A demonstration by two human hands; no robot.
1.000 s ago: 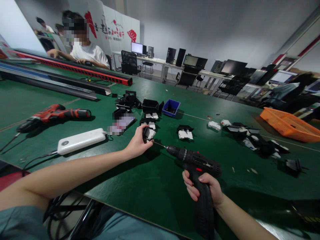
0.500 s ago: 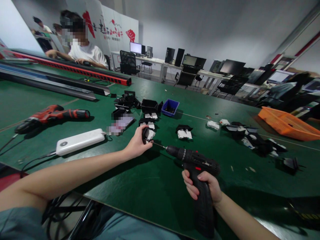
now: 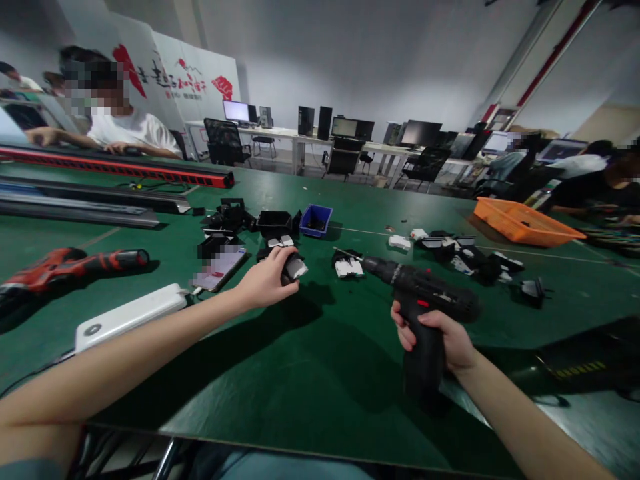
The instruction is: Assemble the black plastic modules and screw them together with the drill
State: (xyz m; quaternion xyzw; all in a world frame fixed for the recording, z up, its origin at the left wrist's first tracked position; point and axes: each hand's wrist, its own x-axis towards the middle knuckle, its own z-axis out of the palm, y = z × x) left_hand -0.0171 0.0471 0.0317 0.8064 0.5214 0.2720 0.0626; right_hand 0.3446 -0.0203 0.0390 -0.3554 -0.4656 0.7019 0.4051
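My left hand (image 3: pixel 270 277) is closed around a small black-and-white plastic part (image 3: pixel 295 268) just above the table. In my right hand (image 3: pixel 443 333) is a black cordless drill (image 3: pixel 425 287), gripped by its handle. Its long thin bit points left, apart from the held part. Near the bit's tip lies another black-and-white part (image 3: pixel 349 267). Behind my left hand are a similar part (image 3: pixel 280 241), a black bin (image 3: pixel 274 222) and a blue bin (image 3: pixel 316 221) with small dark pieces inside.
On the left lie a red-and-black drill (image 3: pixel 70 270), a white power strip (image 3: pixel 133 317) and a phone (image 3: pixel 223 268). Long metal profiles (image 3: pixel 90 203) run behind them. An orange basket (image 3: pixel 525 223) and several loose parts (image 3: pixel 470 257) sit at right. A person (image 3: pixel 125 130) sits across the table.
My right hand has drawn the drill right, so its bit has come away from the part in my left hand. That part has been lifted and turned slightly. The view has shifted right.
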